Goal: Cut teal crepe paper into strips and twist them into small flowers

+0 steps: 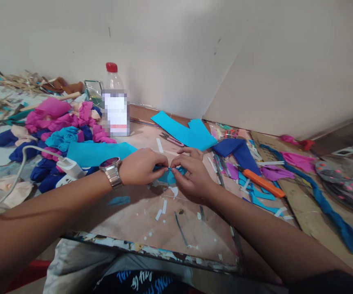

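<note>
A small piece of turquoise fabric (166,177) is pinched between my two hands, over the middle of the work board (146,220). My left hand (141,166), with a metal watch on its wrist, grips the piece's left side between thumb and fingers. On the other side, my right hand (193,173) pinches it close to the left fingertips. My fingers hide part of the piece. A flat turquoise strip (93,153) lies behind my left wrist. Beyond my hands rest folded turquoise strips (182,132) and small pink-handled snips (173,139).
Pink, blue and turquoise fabric flowers (63,136) are heaped at left, beside a white charger (70,166). A phone (117,114) leans on a red-capped bottle (112,77). An orange utility knife (264,183) lies at right among scraps, near a blue fabric strip (320,202).
</note>
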`<state>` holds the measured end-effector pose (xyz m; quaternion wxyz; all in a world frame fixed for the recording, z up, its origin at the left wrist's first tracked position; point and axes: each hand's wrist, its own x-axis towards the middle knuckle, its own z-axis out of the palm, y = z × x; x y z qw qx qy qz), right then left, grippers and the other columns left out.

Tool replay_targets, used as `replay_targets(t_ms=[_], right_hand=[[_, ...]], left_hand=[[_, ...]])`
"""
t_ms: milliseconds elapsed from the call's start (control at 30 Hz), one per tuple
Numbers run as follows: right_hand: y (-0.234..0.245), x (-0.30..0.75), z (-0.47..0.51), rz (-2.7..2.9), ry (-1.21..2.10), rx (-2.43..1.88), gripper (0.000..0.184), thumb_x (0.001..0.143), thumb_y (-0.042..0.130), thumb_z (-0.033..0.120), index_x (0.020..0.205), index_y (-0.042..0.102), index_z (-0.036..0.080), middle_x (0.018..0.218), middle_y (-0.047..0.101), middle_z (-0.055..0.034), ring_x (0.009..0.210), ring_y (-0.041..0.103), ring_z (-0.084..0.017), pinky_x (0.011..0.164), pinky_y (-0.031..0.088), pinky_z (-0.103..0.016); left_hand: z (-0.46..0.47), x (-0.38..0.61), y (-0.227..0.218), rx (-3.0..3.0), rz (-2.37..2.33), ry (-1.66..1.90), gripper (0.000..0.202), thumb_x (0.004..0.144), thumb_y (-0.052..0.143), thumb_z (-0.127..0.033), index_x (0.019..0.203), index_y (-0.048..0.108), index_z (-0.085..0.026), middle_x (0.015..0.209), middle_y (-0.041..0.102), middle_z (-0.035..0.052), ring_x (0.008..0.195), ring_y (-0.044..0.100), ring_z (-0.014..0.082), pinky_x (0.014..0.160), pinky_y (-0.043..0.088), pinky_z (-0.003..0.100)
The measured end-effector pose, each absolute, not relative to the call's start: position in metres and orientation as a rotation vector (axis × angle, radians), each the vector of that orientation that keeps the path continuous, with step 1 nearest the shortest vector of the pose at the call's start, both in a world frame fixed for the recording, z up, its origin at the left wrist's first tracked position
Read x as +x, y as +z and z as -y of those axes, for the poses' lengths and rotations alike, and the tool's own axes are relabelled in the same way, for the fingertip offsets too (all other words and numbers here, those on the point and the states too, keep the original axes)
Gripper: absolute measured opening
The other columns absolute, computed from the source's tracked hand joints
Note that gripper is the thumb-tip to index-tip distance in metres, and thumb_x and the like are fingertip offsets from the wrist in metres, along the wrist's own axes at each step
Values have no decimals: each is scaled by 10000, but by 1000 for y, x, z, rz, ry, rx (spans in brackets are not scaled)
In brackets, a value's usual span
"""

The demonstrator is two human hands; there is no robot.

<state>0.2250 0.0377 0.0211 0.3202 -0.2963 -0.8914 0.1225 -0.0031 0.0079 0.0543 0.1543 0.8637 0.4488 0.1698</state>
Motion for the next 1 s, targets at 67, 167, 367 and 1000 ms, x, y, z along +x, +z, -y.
replay_targets(t_ms=[67, 167, 367, 1000], right_hand=[[21, 225, -38, 2325, 321, -779, 69, 927, 624, 219, 884, 655, 263, 879, 750, -25, 1239, 578, -318, 1052, 332, -530], [19, 225, -40, 2291, 331, -794, 74, 911, 618, 211, 856, 637, 257, 859, 741, -24, 1202, 590, -314, 1056, 333, -527], [19, 228, -45, 2258, 308, -812, 55, 887, 607, 211, 858, 624, 255, 883, 736, -26, 1149, 596, -307, 1066, 341, -526], [17, 228, -49, 2292, 226, -818, 40, 883, 616, 225, 853, 630, 247, 859, 731, -35, 1157, 582, -324, 1031, 359, -520]], left_hand=[[-8, -4, 55, 2475, -1264, 502, 274, 982, 549, -357, 975, 764, -188, 846, 778, 46, 750, 662, 195, 659, 352, 305], [-8, -8, 60, 2466, -1236, 529, 260, 925, 581, -352, 985, 763, -176, 859, 780, 49, 739, 653, 195, 670, 372, 309], [-13, -15, 66, 2532, -1445, 450, 313, 786, 552, -251, 972, 796, -186, 817, 773, 69, 701, 636, 217, 647, 368, 329], [-11, -13, 66, 2614, -1599, 229, 311, 860, 539, -288, 1050, 772, -212, 901, 786, 84, 796, 700, 262, 624, 349, 344]])
